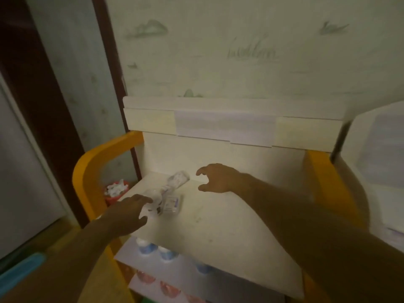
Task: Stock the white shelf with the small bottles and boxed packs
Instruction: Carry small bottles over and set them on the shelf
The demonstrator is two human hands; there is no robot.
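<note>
Both hands released: left hand (127, 213) touches clear packs (168, 199) on white shelf (229, 215); right hand (215, 178) hovers; a careless sweep could push them off.

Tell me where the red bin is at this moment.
In the head view, the red bin is low on the left, behind the shelf's orange side frame, beyond the left hand.

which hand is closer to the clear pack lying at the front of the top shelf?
Left. The left hand reaches in from the pack's left, fingertips at or touching the clear pack. The right hand hovers apart, up and to its right, fingers curled and holding nothing.
</note>
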